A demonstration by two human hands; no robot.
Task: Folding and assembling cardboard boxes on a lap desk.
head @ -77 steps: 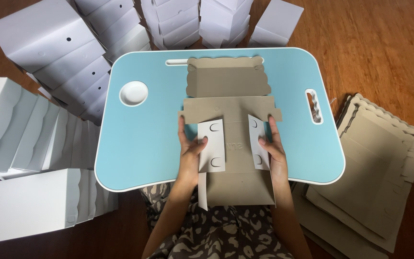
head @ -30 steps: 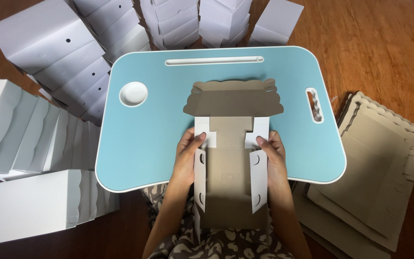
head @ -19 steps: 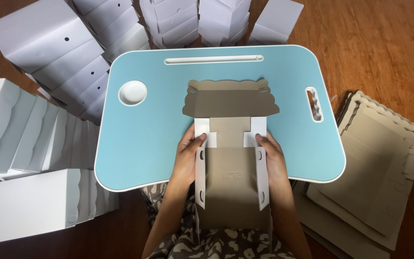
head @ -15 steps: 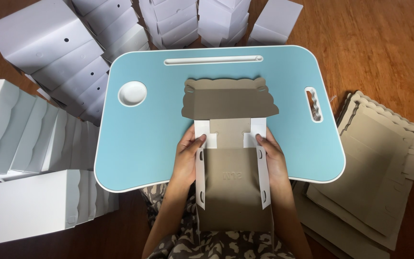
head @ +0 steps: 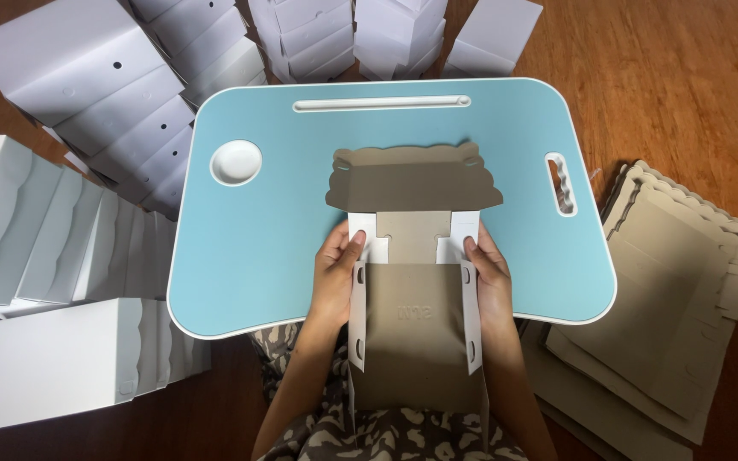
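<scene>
Two hands work a half-folded cardboard box blank (head: 412, 312) lying on the blue table (head: 258, 248); left hand (head: 335, 277) pinches its left white side flap; right hand (head: 490, 282) pinches its right flap; flat blanks (head: 668, 299) lie stacked on the floor.

Soft, even light fills the view, bright on the blue desk (head: 249, 256) and on the white boxes (head: 53, 222), which keep their detail without glare. Shadows are faint and short under the cardboard blank (head: 412, 299). Focus is sharp throughout. The wooden floor (head: 685, 85) darkens toward the corners, where straight lines bow slightly.
</scene>
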